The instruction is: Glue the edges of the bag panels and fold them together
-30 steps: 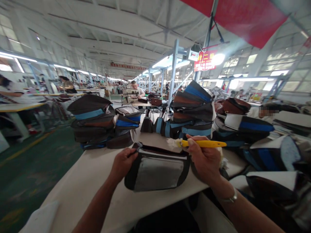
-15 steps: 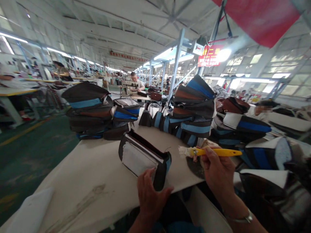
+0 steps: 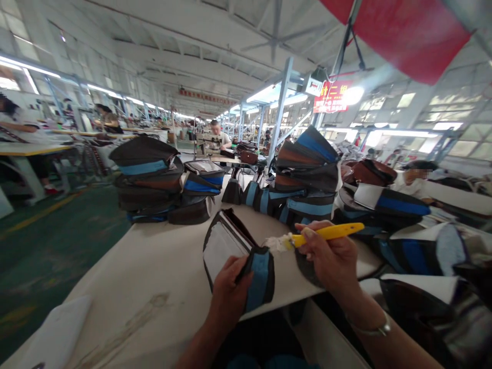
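One brush near one bag

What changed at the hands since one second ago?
The dark rounded bag has turned, its blue side strip swung toward the wearer. The left hand released its upper-left corner and now holds it beside that strip. The right hand still holds the yellow-handled, pale-bristled brush.
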Tool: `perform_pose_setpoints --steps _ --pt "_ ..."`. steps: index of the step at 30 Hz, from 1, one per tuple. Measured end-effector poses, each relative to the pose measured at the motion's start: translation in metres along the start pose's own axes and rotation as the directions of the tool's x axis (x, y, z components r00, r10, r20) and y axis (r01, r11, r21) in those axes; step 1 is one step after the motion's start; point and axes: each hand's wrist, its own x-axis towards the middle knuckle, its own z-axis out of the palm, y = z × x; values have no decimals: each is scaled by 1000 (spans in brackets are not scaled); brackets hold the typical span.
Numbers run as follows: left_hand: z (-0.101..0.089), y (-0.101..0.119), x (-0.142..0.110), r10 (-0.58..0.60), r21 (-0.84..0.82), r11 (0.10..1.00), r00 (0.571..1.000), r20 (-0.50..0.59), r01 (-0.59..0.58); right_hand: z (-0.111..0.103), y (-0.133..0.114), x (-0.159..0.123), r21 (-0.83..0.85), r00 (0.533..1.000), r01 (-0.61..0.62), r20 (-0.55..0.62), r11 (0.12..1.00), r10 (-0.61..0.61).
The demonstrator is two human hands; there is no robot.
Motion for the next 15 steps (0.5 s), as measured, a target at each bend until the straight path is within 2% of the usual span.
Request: perform_pose_setpoints --steps 3,5,7,9,12,15 --pt "-19 23 1 -78 -111 990 991 113 90 23 -8 8 -23 967 98 239 995 -89" --pt "-26 30 1 -126 -171 974 981 150 151 32 -9 13 -80 905 166 408 983 -119" --pt "-29 31 1 -162 -242 949 971 177 203 34 -10 20 -173 842 257 523 951 -133" --pt "-31 27 1 -190 -299 923 962 197 243 31 -14 25 -238 827 341 537 909 -170" --pt "-31 23 0 -219 -351 892 953 212 283 25 -20 26 -217 809 412 534 885 -246" --pt "-31 23 0 -245 -401 863 949 199 307 21 -19 24 -203 735 432 644 879 -213"
